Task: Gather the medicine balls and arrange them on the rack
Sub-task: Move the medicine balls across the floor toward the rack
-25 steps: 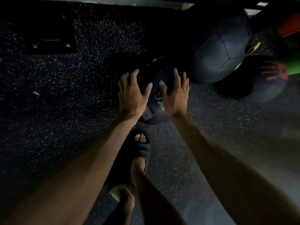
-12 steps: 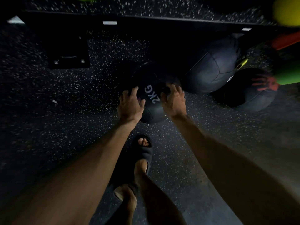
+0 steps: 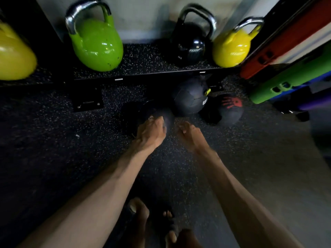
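A small black medicine ball point(image 3: 140, 113) sits low over the speckled floor, dark and blurred. My left hand point(image 3: 152, 133) curls over its near left side and my right hand point(image 3: 189, 134) curls at its right edge, so both grip it. Behind and to the right lies a larger dark grey medicine ball point(image 3: 188, 99). Beside that one is a black ball with a red handprint point(image 3: 231, 111). The low rack shelf point(image 3: 143, 73) runs across just behind the balls.
On the shelf stand a green kettlebell point(image 3: 96, 43), a black kettlebell point(image 3: 189, 45) and yellow kettlebells point(image 3: 231, 48). Red point(image 3: 286, 38) and green point(image 3: 295, 77) long pads lean at the right. My sandalled feet point(image 3: 139, 212) are at the bottom.
My hands went from lying flat on the small ball to curling round its sides. The view has tilted up, bringing the shelf and kettlebells into sight.
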Motion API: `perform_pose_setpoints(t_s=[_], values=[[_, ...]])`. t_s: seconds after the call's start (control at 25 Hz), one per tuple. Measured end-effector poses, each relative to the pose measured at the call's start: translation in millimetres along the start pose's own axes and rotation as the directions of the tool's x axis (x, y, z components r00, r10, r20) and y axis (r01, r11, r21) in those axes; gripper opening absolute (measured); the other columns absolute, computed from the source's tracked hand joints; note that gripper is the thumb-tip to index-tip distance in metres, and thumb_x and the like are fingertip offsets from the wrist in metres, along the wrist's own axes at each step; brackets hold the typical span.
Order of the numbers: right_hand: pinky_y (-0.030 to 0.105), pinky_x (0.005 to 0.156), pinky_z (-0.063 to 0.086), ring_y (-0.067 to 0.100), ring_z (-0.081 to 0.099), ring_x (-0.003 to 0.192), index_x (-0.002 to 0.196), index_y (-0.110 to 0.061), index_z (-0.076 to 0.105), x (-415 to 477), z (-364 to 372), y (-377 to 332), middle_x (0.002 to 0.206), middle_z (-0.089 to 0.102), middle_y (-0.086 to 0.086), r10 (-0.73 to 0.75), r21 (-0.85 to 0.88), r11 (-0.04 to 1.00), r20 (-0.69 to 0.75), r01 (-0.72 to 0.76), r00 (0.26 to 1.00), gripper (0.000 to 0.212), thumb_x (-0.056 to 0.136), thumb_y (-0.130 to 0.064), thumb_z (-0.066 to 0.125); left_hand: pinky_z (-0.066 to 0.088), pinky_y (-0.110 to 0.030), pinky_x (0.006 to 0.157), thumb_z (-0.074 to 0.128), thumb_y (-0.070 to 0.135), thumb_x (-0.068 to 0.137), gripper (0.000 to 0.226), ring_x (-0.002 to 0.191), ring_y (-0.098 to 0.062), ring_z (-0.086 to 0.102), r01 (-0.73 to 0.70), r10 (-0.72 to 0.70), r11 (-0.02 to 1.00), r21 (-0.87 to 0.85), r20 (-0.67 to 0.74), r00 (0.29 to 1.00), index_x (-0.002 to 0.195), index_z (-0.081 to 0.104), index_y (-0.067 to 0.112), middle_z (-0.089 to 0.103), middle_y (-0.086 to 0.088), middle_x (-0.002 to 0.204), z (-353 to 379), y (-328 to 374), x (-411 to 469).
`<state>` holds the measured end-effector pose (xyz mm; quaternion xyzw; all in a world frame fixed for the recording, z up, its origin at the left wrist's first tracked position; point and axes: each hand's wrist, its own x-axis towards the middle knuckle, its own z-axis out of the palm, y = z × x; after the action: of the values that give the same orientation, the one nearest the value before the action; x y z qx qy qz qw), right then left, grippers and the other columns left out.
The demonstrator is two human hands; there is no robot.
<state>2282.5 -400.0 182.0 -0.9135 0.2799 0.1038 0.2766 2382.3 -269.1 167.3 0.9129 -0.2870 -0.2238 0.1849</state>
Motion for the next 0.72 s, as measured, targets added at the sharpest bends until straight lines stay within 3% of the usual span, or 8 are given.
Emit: perform_pose_setpoints(t_s=[0.12,0.28,0.4,0.52,0.72], values=[[0.032,0.065,0.036,0.036,0.066,0.090,0.098,-0.016,0.062,-88,-45,1,0.098,0.067,0.007,-0.043,-0.011,0.999,0.014,0.043,0.999,0.022,0.102,-0.031,0.046,0.049,-0.037,0.081,0.053,0.031,0.100,0.027,0.107,-0.032,0.064,-0.004,0.001,0.998,0.056,0.050,0.999,0.120,0.060,0.015,0.066,-0.011,0.120,-34,31,-90],[0.042,0.075,0.046,0.041,0.065,0.098,0.105,-0.008,0.063,-201,-90,7,0.103,0.070,0.012,-0.097,-0.005,0.995,0.019,0.097,0.995,0.027,0.101,-0.031,0.049,0.048,-0.037,0.080,0.052,0.033,0.101,0.037,0.108,-0.034,0.064,0.070,-0.071,0.994,0.079,0.004,0.997,0.132,0.055,0.013,0.065,-0.015,0.122,-62,65,-213],[0.042,0.076,0.046,0.043,0.065,0.100,0.100,-0.006,0.060,-299,-122,7,0.103,0.070,0.019,-0.132,-0.003,0.991,0.033,0.132,0.991,0.027,0.102,-0.031,0.049,0.047,-0.036,0.077,0.053,0.033,0.099,0.030,0.105,-0.034,0.064,0.119,-0.118,0.993,0.019,-0.049,0.992,0.121,0.061,0.015,0.068,-0.014,0.115,-72,100,-322],[0.044,0.081,0.051,0.041,0.064,0.103,0.113,-0.003,0.062,-387,-134,10,0.110,0.069,0.019,-0.184,-0.013,0.983,0.089,0.186,0.979,0.033,0.102,-0.031,0.049,0.046,-0.036,0.073,0.054,0.033,0.099,0.026,0.100,-0.033,0.065,0.149,-0.148,0.989,0.006,-0.074,0.986,0.115,0.062,0.014,0.069,-0.012,0.110,-71,126,-419],[0.039,0.079,0.052,0.034,0.066,0.100,0.115,-0.007,0.063,-498,-120,13,0.108,0.069,0.015,-0.237,0.031,0.972,0.157,0.235,0.959,0.029,0.103,-0.030,0.049,0.050,-0.037,0.081,0.052,0.035,0.101,0.032,0.106,-0.030,0.064,0.200,-0.196,0.979,0.031,-0.112,0.974,0.124,0.059,0.015,0.067,-0.012,0.118,-50,139,-544]])
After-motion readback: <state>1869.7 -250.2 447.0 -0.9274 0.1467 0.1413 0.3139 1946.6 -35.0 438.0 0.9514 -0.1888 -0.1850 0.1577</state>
